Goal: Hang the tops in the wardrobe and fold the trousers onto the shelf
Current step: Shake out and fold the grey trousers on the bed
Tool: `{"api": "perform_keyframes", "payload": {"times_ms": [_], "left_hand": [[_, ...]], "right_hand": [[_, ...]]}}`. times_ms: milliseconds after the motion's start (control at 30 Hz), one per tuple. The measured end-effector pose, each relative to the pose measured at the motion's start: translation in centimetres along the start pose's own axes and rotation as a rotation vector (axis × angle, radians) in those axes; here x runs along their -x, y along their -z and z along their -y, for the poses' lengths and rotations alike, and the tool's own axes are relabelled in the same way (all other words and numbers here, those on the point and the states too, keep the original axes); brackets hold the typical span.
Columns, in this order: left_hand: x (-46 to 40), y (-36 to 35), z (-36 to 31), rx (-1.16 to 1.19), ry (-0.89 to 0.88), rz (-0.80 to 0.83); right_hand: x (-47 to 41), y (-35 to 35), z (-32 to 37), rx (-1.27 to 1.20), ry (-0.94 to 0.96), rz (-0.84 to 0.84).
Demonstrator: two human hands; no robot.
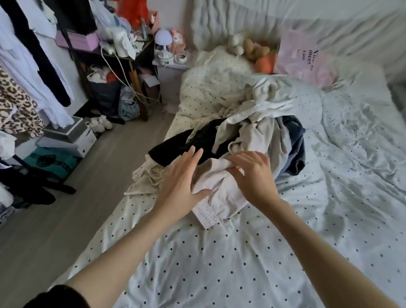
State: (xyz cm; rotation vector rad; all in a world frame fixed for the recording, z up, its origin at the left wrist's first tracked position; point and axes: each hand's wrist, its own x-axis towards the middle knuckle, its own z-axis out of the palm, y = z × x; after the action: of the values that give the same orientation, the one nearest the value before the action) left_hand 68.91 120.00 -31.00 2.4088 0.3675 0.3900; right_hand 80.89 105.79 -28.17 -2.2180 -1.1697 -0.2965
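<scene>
Right fingertips: tucked under the fold of the pale garment [218,192], out of sight.
Black garment [185,144]: mostly buried in the pile; top or trousers, can't tell.
Navy garment [296,148]: half covered.
Hanging clothes [12,61]: cut off at the left edge.
Pink bag lettering [305,57]: blurred.

We saw a bed [247,270] with a white black-dotted sheet filling most of the room, its quilted pale headboard [260,8] against the far wall. Grey wood-look floor [41,225] ran along its left side. A cluttered dark shelf unit [122,54] stood in the corner, a small white bedside table [170,73] just beside it. Daylight was soft and even.
</scene>
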Motion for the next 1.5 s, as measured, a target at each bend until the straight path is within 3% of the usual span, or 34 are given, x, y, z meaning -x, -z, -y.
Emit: {"api": "perform_keyframes", "payload": {"times_ms": [133,367,567,633,700,767,800,867,1000,1300,1400,1500], "left_hand": [[-0.5,2.7,-5.1,0.047,-0.101,-0.018],[0.8,4.0,-11.9,0.061,-0.234,0.211],[3.2,3.3,-15.1,0.211,-0.194,0.211],[3.3,3.3,-15.4,0.243,-0.127,0.181],[3.2,3.4,-15.9,0.301,-0.025,0.144],[2.8,3.6,-17.2,0.381,0.027,0.114],[2.4,3.9,-17.7,0.418,0.026,0.093],[1.5,4.0,-19.3,0.475,0.014,0.072],[0.2,3.9,-22.0,0.625,0.018,0.080],[-2.2,6.4,-23.0,0.896,0.205,-0.032],[-2.6,6.8,-23.5,0.859,0.263,-0.087],[-2.6,7.2,-23.2,0.650,0.224,-0.143]], "right_hand": [[0.9,6.6,2.0,0.009,-0.069,-0.103],[5.4,13.5,4.4,0.019,-0.174,-0.196],[8.6,15.3,5.6,-0.061,-0.222,-0.288],[9.5,15.2,5.8,-0.122,-0.322,-0.308],[11.0,14.2,5.4,-0.126,-0.507,-0.180],[13.3,12.6,4.9,-0.068,-0.656,0.106],[14.0,11.6,5.0,-0.022,-0.689,0.240],[14.9,10.0,5.1,0.006,-0.735,0.351],[14.0,9.0,4.3,-0.079,-0.906,0.171],[12.6,17.0,1.9,0.147,-0.915,-0.128],[12.1,19.3,1.8,0.228,-0.792,-0.150],[11.9,20.4,1.8,0.220,-0.756,-0.123]]}}
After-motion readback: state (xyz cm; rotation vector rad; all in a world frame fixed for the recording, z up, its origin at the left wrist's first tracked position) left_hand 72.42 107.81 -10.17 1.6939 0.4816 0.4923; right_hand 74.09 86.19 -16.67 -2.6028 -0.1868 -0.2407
